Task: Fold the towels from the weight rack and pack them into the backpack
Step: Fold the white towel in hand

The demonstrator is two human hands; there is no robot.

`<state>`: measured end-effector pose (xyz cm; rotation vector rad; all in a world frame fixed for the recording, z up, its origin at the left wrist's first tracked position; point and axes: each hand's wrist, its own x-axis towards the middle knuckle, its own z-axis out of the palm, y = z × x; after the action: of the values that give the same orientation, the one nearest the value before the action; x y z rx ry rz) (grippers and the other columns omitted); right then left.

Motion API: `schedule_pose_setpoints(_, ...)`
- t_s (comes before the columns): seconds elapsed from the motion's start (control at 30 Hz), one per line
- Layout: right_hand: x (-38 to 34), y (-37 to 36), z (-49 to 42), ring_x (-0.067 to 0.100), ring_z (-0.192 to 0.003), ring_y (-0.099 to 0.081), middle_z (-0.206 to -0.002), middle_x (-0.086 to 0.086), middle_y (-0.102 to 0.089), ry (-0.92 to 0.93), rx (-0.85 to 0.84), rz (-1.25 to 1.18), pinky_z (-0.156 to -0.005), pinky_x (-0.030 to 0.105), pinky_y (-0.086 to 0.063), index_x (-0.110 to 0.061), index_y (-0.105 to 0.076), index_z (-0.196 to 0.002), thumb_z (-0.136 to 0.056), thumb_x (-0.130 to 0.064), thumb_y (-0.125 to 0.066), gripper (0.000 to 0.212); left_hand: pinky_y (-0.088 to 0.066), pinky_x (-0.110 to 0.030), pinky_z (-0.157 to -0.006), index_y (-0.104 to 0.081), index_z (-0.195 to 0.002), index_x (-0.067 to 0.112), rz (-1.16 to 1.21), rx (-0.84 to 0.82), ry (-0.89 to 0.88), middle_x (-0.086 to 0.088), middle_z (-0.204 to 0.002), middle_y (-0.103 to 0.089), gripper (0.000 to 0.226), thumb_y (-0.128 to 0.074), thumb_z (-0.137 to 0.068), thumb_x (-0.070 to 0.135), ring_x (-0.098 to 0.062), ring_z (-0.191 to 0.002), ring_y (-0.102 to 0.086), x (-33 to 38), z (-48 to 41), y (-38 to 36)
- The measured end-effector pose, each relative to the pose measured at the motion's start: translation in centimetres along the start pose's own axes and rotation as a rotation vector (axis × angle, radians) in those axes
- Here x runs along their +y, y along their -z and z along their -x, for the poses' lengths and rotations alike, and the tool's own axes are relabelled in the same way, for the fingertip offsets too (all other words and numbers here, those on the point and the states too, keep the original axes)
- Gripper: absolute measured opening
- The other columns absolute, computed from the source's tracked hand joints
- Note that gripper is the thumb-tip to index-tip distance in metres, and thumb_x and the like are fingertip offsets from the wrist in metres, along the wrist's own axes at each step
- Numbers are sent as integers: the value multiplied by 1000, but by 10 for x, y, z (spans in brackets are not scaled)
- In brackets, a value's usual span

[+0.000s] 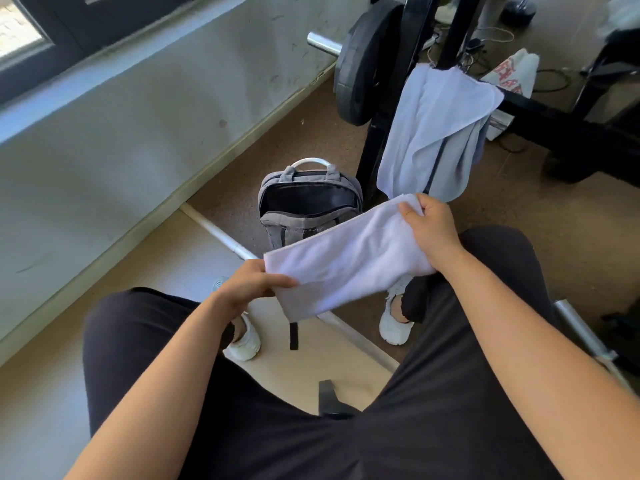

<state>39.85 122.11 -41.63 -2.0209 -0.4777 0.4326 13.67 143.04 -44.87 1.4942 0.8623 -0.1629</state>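
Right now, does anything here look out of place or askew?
Nothing looks spilled or damaged. The towel on the rack hangs bunched and lopsided, and loose cables lie on the floor behind it.

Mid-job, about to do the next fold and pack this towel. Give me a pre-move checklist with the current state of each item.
1. Both ends gripped: left hand pinches the near end of the white towel, right hand grips the far end. Ok.
2. Towel compact enough to pack: it is a long strip, likely needs another fold. Not ok.
3. Backpack unzipped, with its mouth facing up on the floor ahead. Ok.
4. Room inside the backpack: the interior is dark. Cannot tell.
5. Rack cleared: a draped towel hangs on the weight rack. Not ok.
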Motion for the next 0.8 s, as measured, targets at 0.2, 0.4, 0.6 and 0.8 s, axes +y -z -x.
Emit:
schedule_pose_setpoints(0.2,6,-4,-5,29,-101,-59,-105,13,-64,-67,65,140,-80,34,-43,-5,-61,-105,-103,-28,-51,26,-56,-45,-96,-71,-122,9,409,82,-99,-16,-118,-75,30,-62,-100,27,-33,-107,-72,11,4,-1)
schedule_pose_setpoints(0.4,-4,-18,12,23,-103,-55,-113,8,-61,-32,-49,142,-86,33,-43,-5,-58,-120,-105,-29,-47,30,-58,-45,-87,-61,-110,17,179,349,-173,-11,-114,-72,43,-64,-85,52,-19,-97,-69,6,0,-18)
schedule_pose_setpoints(0.6,-17,-39,36,16,-96,-57,-104,1,-59,13,-211,119,-73,25,-42,-14,-55,-112,-104,-29,-50,17,-57,-35,-82,-57,-113,19,135,324,-250,-7,-114,-68,38,-62,-90,48,-16,-99,-68,13,5,-40)
schedule_pose_setpoints(0.8,-27,-65,54,12,-91,-59,-97,-3,-61,39,-289,43,-72,22,-47,-17,-57,-111,-102,-28,-56,15,-46,-29,-70,-49,-100,10,67,280,-315,2,-90,-51,27,-63,-99,33,-9,-78,-50,20,8,-69)
